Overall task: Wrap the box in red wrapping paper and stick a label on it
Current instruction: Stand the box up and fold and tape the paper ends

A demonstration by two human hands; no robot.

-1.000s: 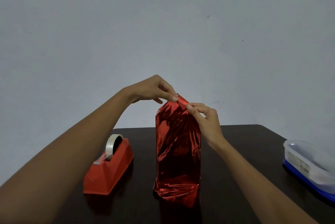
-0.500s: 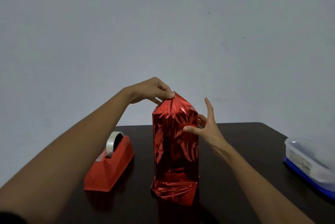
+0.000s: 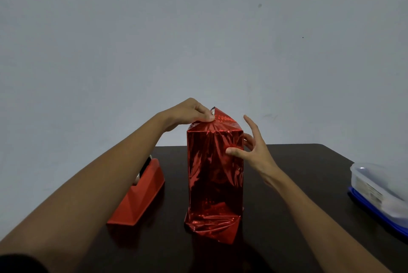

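The box stands upright on its short end near the middle of the dark desk, between a red tape dispenser just to its left and a clear lidded container well apart at the right edge. The left hand reaches over the top left corner and pinches the red wrapping paper there with curled fingertips, apparently to hold the gathered top fold down so it does not spring open. The right hand is spread wide and grips nothing: its thumb touches the front face high up and its fingers fan out beside the right side, which looks like steadying the tall package while the top is being closed. Standing the box on end puts the open fold within reach of both hands, and the dispenser sits close, likely for taping that flap. The paper is shiny, metallic and creased. It lies tight over the front, a pointed flap sticks up at the top, and crumpled folds bulge out at the bottom. No label shows on it.
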